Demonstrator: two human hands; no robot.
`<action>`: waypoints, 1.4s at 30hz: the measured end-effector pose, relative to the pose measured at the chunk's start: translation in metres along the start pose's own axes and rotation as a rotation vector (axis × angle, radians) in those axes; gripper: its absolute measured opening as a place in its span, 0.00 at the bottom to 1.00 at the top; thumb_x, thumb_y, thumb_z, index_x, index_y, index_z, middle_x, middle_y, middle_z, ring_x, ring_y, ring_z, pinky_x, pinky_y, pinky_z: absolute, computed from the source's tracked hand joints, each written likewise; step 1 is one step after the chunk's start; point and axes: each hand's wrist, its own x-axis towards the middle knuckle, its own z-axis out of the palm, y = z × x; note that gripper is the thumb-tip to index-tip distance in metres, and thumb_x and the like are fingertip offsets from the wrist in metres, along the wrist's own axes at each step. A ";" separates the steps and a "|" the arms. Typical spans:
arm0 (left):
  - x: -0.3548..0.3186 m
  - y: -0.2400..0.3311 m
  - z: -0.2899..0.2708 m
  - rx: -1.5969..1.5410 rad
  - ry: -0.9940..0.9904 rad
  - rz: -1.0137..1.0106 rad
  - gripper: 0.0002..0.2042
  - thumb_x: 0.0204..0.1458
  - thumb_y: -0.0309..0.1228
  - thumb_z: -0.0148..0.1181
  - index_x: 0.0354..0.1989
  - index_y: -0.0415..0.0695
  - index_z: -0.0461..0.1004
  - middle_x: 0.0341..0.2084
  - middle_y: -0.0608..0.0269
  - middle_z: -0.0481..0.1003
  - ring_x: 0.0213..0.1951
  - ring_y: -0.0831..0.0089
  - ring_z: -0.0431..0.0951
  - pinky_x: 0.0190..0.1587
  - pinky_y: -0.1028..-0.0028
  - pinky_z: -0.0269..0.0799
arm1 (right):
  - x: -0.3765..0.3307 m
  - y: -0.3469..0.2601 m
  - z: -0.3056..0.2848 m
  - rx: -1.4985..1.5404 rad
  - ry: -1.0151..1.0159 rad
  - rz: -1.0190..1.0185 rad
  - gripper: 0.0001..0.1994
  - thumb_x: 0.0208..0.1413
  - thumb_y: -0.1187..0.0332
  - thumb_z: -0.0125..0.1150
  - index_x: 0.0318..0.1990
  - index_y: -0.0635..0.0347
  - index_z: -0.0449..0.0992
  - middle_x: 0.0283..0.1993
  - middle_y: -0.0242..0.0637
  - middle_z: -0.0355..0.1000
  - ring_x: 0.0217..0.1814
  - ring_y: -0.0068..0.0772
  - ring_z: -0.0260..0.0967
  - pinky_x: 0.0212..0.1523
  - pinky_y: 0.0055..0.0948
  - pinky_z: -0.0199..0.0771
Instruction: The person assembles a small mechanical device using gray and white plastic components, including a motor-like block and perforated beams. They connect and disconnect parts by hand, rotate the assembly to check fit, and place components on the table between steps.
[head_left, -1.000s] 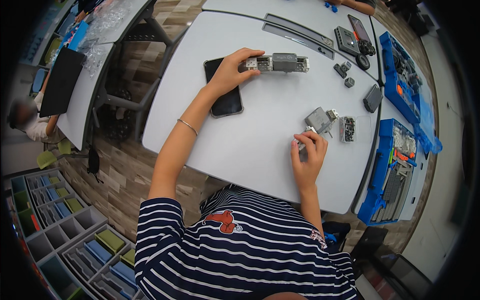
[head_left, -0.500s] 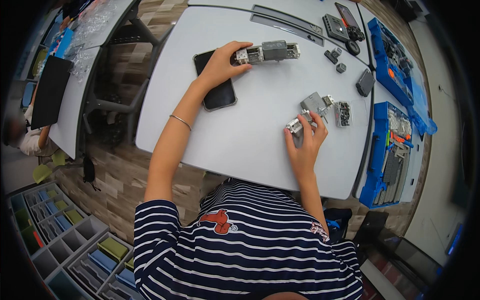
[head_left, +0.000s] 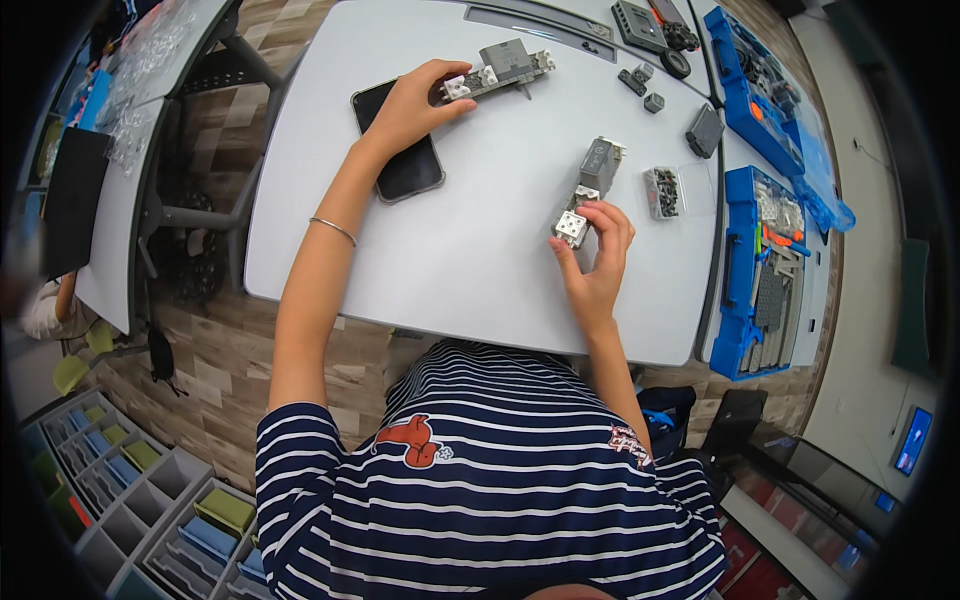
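At the far left of the white table (head_left: 480, 250), my left hand (head_left: 412, 108) pinches the near end of a grey and white building-block assembly (head_left: 508, 65) with a motor-like block on it. A similar grey assembly (head_left: 598, 165) lies nearer me on the right. My right hand (head_left: 597, 245) is closed with thumb and fingers on its white perforated end. Under my left wrist lies a black phone (head_left: 412, 178), partly hidden by the hand. Just right of the second assembly stands a small clear box (head_left: 663, 193) of dark pins.
Small grey parts (head_left: 636, 80), a dark grey block (head_left: 704, 131) and a wheel (head_left: 675, 64) lie at the far right. Blue bins (head_left: 738, 300) of building pieces stand along the right side. Another table (head_left: 120, 230) is at the left, with a person's arm (head_left: 66, 297) beside it.
The right assembly has turned from slanting to pointing away from me, with my right hand still on its near end. The left assembly has tilted, its right end now pointing farther away.
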 end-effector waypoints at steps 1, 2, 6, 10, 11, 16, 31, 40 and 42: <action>0.000 0.000 0.000 0.013 0.010 0.040 0.27 0.53 0.37 0.72 0.61 0.43 0.74 0.57 0.58 0.77 0.59 0.65 0.76 0.63 0.67 0.70 | -0.001 0.000 0.001 0.043 0.014 0.014 0.23 0.49 0.70 0.76 0.51 0.61 0.73 0.59 0.42 0.67 0.64 0.44 0.59 0.66 0.43 0.63; 0.001 0.003 0.000 0.034 0.021 0.005 0.27 0.53 0.36 0.72 0.61 0.43 0.74 0.56 0.58 0.77 0.59 0.65 0.76 0.62 0.67 0.70 | -0.003 -0.001 0.003 0.133 0.020 0.038 0.24 0.49 0.71 0.76 0.52 0.61 0.72 0.59 0.42 0.65 0.64 0.43 0.59 0.66 0.42 0.65; -0.003 0.043 0.001 0.203 0.207 0.145 0.24 0.55 0.35 0.70 0.60 0.42 0.74 0.55 0.58 0.78 0.55 0.65 0.78 0.58 0.68 0.73 | -0.009 -0.002 0.008 0.379 0.047 0.098 0.25 0.49 0.74 0.77 0.53 0.60 0.69 0.59 0.40 0.60 0.65 0.37 0.60 0.65 0.37 0.72; -0.036 0.109 0.023 -0.107 0.065 0.042 0.22 0.58 0.33 0.67 0.60 0.42 0.73 0.53 0.57 0.78 0.51 0.68 0.80 0.51 0.68 0.78 | -0.009 0.000 0.008 0.437 0.065 0.138 0.26 0.50 0.74 0.77 0.54 0.60 0.68 0.58 0.38 0.59 0.66 0.36 0.60 0.66 0.39 0.73; -0.050 0.123 0.032 -0.115 -0.013 -0.001 0.21 0.61 0.35 0.64 0.60 0.41 0.73 0.52 0.56 0.78 0.49 0.68 0.80 0.49 0.68 0.79 | -0.008 0.001 0.008 0.444 0.074 0.143 0.26 0.50 0.74 0.77 0.54 0.60 0.69 0.58 0.39 0.58 0.66 0.36 0.60 0.66 0.39 0.72; -0.079 0.149 0.073 -0.866 -0.486 -0.551 0.26 0.70 0.49 0.47 0.60 0.38 0.71 0.48 0.53 0.77 0.43 0.68 0.82 0.45 0.70 0.80 | -0.006 -0.004 0.008 0.432 0.059 0.148 0.26 0.47 0.73 0.77 0.53 0.61 0.71 0.58 0.41 0.62 0.66 0.41 0.60 0.63 0.39 0.72; -0.077 0.149 0.119 -1.332 -0.305 -0.797 0.25 0.72 0.52 0.38 0.46 0.41 0.72 0.31 0.62 0.76 0.29 0.75 0.77 0.34 0.77 0.75 | 0.025 -0.048 -0.028 -0.093 -0.244 0.102 0.25 0.47 0.72 0.74 0.54 0.62 0.75 0.48 0.39 0.72 0.52 0.39 0.64 0.50 0.35 0.68; -0.080 0.148 0.120 -1.071 -0.365 -0.571 0.26 0.72 0.54 0.33 0.49 0.41 0.67 0.30 0.63 0.71 0.25 0.79 0.72 0.23 0.77 0.70 | 0.032 -0.040 -0.042 -0.066 -0.305 0.073 0.23 0.44 0.70 0.77 0.50 0.64 0.79 0.44 0.41 0.76 0.45 0.41 0.69 0.49 0.37 0.71; -0.079 0.148 0.120 -1.027 -0.359 -0.574 0.25 0.72 0.53 0.34 0.50 0.41 0.67 0.30 0.64 0.71 0.24 0.80 0.71 0.24 0.78 0.70 | 0.030 -0.037 -0.040 -0.061 -0.282 0.072 0.22 0.45 0.71 0.77 0.50 0.65 0.80 0.44 0.41 0.77 0.46 0.39 0.71 0.49 0.35 0.73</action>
